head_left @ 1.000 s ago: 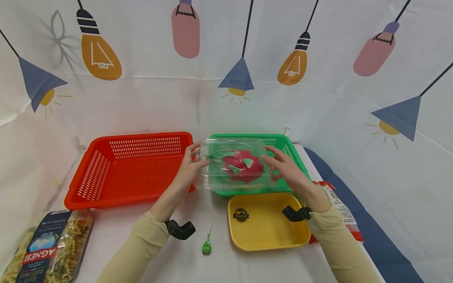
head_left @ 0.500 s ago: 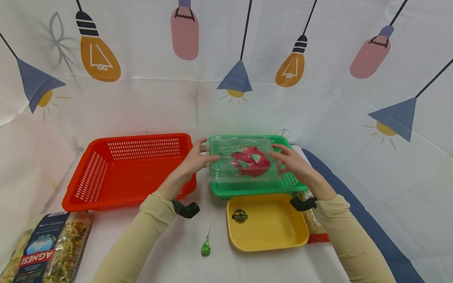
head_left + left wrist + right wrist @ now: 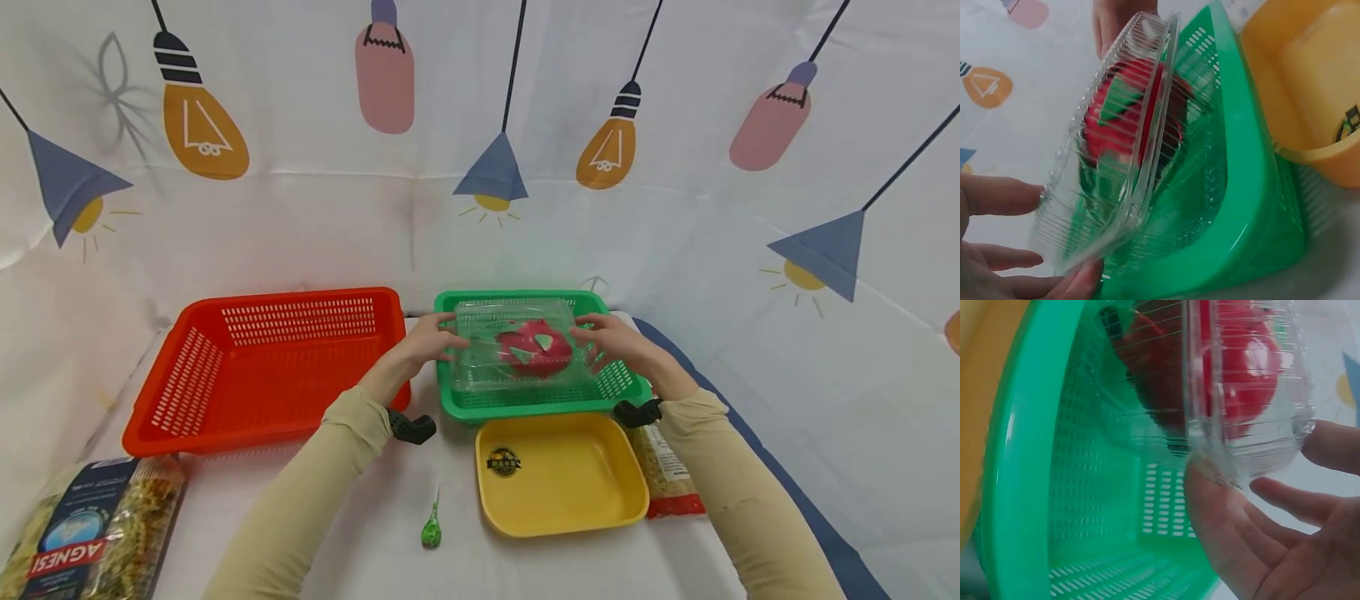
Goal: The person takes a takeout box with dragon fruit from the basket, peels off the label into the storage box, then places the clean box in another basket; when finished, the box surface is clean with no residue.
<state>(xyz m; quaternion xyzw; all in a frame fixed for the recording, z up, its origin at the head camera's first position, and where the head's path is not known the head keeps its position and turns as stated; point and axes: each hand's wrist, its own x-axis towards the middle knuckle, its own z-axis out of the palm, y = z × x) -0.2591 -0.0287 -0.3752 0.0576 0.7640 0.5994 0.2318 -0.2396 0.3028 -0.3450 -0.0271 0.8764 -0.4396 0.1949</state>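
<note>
A clear plastic clamshell box [image 3: 477, 367] with a pink-red dragon fruit [image 3: 542, 346] inside is in the head view, held between both hands over the green basket [image 3: 540, 410]. My left hand [image 3: 423, 343] grips the box's left end, fingers and thumb spread at its edges in the left wrist view. On the opposite end, my right hand [image 3: 624, 343] holds the corner by the fingertips, seen close up in the right wrist view. The box overlaps the basket's inside, and its rim seam [image 3: 1200, 394] shows as shut. Green leaf-like scales [image 3: 1119, 100] stand on the fruit.
A red basket [image 3: 262, 448] stands left of the green one. In front is a yellow tray [image 3: 562, 483], with a red-edged packet [image 3: 667, 471] under the right forearm. A green-wrapped lollipop [image 3: 431, 531] and a pasta bag [image 3: 82, 533] lie nearer.
Both hands have carried the plastic box slightly right and down toward the green basket. The right forearm has shifted, showing more of the packet beside the yellow tray.
</note>
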